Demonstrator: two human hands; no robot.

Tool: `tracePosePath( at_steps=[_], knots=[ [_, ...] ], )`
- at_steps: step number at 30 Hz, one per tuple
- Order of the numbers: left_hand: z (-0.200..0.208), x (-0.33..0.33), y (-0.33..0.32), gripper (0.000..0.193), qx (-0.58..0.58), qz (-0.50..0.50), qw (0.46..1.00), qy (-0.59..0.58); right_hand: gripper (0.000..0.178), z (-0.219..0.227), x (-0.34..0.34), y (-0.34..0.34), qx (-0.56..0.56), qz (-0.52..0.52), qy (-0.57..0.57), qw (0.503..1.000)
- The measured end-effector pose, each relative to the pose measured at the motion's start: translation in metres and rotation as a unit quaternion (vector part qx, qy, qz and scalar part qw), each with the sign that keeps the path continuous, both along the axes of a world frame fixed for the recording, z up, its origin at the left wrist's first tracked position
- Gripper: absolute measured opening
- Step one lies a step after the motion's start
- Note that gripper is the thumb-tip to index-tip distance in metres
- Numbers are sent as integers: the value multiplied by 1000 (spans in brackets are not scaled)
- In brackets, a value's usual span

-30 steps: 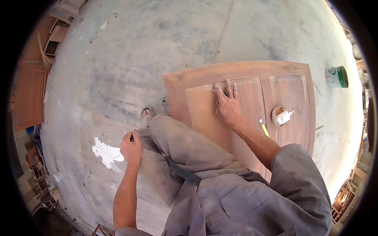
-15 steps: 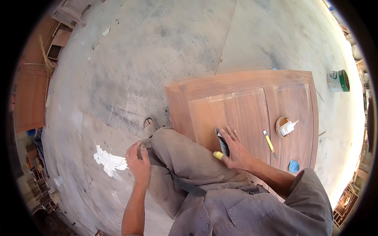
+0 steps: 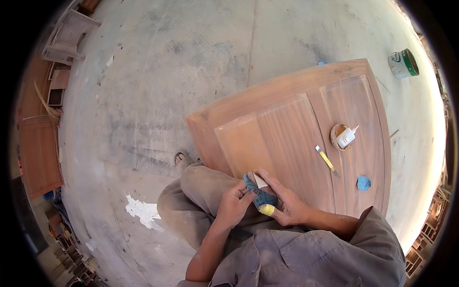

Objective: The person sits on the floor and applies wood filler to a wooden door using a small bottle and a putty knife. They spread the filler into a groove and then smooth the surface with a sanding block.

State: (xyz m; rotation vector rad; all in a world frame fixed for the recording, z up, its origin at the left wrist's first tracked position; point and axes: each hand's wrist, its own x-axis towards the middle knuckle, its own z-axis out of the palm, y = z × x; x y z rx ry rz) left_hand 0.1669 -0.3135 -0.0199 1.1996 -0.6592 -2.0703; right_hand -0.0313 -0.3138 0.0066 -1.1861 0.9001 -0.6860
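Above my lap, both hands hold a folded piece of blue-grey sandpaper [image 3: 262, 197] with a pale patch showing at its upper fold. My left hand [image 3: 234, 204] pinches its left edge between thumb and fingers. On the other side my right hand [image 3: 290, 204] grips it, the thumb wrapped in yellow tape [image 3: 266, 209]. A brown wooden door panel [image 3: 287, 129] lies on the floor ahead and to the right, just beyond my hands. The fingertips behind the sandpaper are partly hidden.
On the panel are a yellow utility knife [image 3: 326, 160], a round bowl [image 3: 334, 141] holding a white nozzle bottle [image 3: 345, 137], and a blue scrap [image 3: 363, 182]. A green-and-white bucket [image 3: 404, 64] stands at far right. Wooden furniture [image 3: 40, 148] lines the left.
My right hand has lifted off the panel with the sandpaper and drawn back over my lap. My left hand has come in from the left and taken hold of it too.
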Motion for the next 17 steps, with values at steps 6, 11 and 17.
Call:
tracePosePath(
  at_steps=[6,11,17],
  knots=[
    [6,-7,-4,29,-14,-52,998,-38,46,-5,-13,-9,-39,-180,159,970],
    [1,-20,-11,20,21,-29,999,-17,11,-24,-27,1,21,-132,131,982],
    [-29,15,-41,27,-28,9,998,-63,37,-57,-103,-83,-267,-136,342,891]
  ],
)
